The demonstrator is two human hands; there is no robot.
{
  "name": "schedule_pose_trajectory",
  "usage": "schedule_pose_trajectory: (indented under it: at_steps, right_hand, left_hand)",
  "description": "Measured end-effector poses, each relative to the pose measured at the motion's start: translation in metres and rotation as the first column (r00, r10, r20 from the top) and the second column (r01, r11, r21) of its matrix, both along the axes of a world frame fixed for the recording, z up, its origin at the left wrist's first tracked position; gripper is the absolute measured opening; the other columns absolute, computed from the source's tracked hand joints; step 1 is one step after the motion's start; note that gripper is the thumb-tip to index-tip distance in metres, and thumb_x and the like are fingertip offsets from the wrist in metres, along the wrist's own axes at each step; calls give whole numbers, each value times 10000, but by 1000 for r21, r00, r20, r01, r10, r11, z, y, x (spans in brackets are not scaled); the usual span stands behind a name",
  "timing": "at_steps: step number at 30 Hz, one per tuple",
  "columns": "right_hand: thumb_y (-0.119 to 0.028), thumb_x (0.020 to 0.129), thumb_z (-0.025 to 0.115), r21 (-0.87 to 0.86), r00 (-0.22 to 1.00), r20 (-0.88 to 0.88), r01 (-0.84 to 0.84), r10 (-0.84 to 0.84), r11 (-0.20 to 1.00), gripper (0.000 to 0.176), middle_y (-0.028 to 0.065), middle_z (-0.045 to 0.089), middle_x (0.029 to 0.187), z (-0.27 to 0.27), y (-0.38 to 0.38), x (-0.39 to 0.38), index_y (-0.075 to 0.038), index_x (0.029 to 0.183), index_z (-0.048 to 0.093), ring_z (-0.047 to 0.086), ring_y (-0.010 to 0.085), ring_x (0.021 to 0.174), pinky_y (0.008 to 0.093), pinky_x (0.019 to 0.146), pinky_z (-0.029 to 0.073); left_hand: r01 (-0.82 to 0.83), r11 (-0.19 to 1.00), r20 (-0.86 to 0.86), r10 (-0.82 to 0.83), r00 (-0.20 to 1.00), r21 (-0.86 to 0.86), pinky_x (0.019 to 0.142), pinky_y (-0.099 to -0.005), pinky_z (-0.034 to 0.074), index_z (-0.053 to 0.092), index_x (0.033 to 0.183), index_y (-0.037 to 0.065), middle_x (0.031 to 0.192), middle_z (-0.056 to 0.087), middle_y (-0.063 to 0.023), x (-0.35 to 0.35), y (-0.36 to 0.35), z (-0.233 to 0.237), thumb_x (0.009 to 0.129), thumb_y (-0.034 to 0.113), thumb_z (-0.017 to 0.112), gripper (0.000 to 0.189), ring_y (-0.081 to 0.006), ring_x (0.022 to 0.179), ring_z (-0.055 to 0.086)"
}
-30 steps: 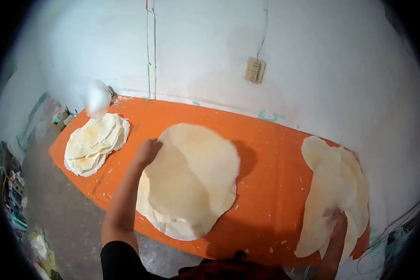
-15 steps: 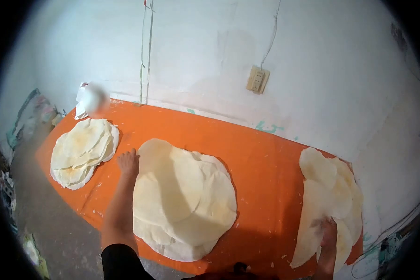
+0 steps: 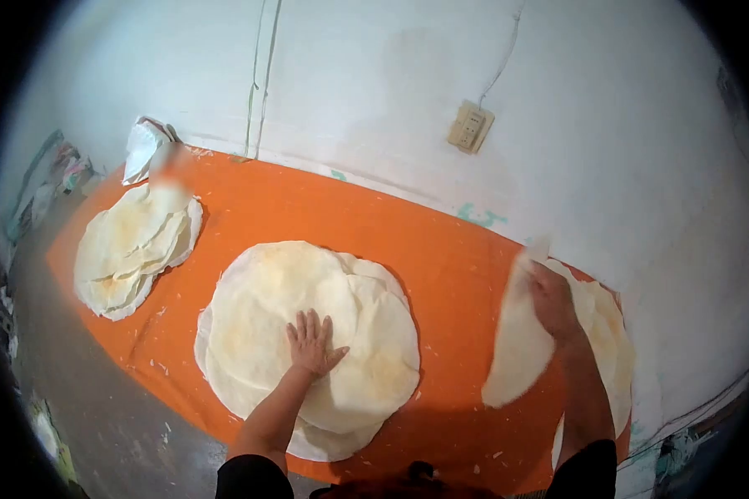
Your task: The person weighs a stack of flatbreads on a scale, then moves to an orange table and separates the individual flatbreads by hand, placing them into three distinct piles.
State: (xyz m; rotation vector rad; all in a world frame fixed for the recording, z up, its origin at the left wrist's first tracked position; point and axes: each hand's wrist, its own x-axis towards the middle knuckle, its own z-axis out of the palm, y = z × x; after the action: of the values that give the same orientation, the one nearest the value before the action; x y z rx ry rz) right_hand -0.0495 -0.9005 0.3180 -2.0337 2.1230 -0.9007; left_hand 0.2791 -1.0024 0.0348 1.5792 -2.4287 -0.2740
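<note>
My left hand (image 3: pixel 312 348) lies flat with fingers spread on a broad stack of thin round flatbreads (image 3: pixel 258 287) in the middle. On the right, my right hand (image 3: pixel 551 301) is closed on the upper edge of a thin flatbread (image 3: pixel 514 349). That sheet hangs slightly blurred to the left of the hand, beside a pile of more flatbreads (image 3: pixel 605 337). My right forearm crosses in front of part of this pile. Pale cream sheets with faint browned patches make up both stacks.
An orange-covered table (image 3: pixel 462 333) runs along a white wall. At its left end lies a smaller flatbread stack (image 3: pixel 125 241), with a white crumpled bag (image 3: pixel 143 151) behind it. A power outlet (image 3: pixel 471 127) with a cable is fixed to the wall.
My left hand has gone from the middle stack's left edge to flat on its top. The right hand has moved up and away from me, shifting one flatbread leftward off the right pile.
</note>
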Motion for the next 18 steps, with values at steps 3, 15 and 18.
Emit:
schedule_pose_trajectory:
  at_steps: [3, 15, 18]
  right_hand:
    - [-101, 826, 442, -55, 942, 7, -334, 335, 941, 200, 97, 549, 831, 4, -25, 85, -6, 972, 542, 529, 200, 738, 304, 658, 433]
    - [-74, 740, 493, 223, 784, -300, -497, 544, 839, 342, 8, 535, 1109, -246, -16, 109, -155, 1065, 558, 428, 264, 1093, 424, 894, 323]
    - [-89, 741, 513, 253, 800, -254, -488, 544, 835, 366, 21, 492, 1175, -254, -9, 103, -172, 1095, 550, 390, 290, 1131, 443, 908, 305]
  left_hand:
    - [-8, 999, -136, 13, 991, 36, 1006, -530, 126, 279, 1329, 91, 1373, 196, -210, 7, -2, -9, 792, 496, 466, 699, -342, 1283, 147]
    - [-454, 886, -728, 253, 638, -90, 1019, -418, 188, 340, 1249, -30, 1340, 258, -229, 65, 64, 54, 806, 158, 517, 513, -354, 1247, 241]
    - [-222, 944, -483, 79, 872, -245, 995, -516, 169, 408, 1224, 38, 1363, 220, -228, 22, 52, 61, 716, 215, 616, 577, -412, 1258, 188]
